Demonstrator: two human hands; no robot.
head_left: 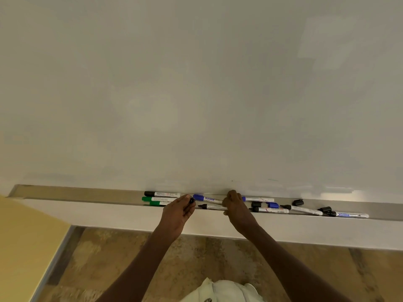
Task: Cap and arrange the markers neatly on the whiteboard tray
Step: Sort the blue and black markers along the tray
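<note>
A long metal tray [87, 196] runs under the whiteboard. At its middle left lie a capped black marker [162, 194] and two capped green markers [158, 199]. My left hand [178, 211] pinches a small black cap [192, 200]. My right hand [236, 209] grips an uncapped black marker [211, 207] whose tip points left toward the cap; a short gap separates tip and cap. A blue marker [207, 199] lies behind it. To the right lie several more markers [271, 210] and loose caps, black [298, 202] and blue [273, 205].
The whiteboard [196, 94] fills the upper view. A yellow wall [26, 247] stands at the left, with tiled floor [196, 258] below. The tray's left stretch holds nothing.
</note>
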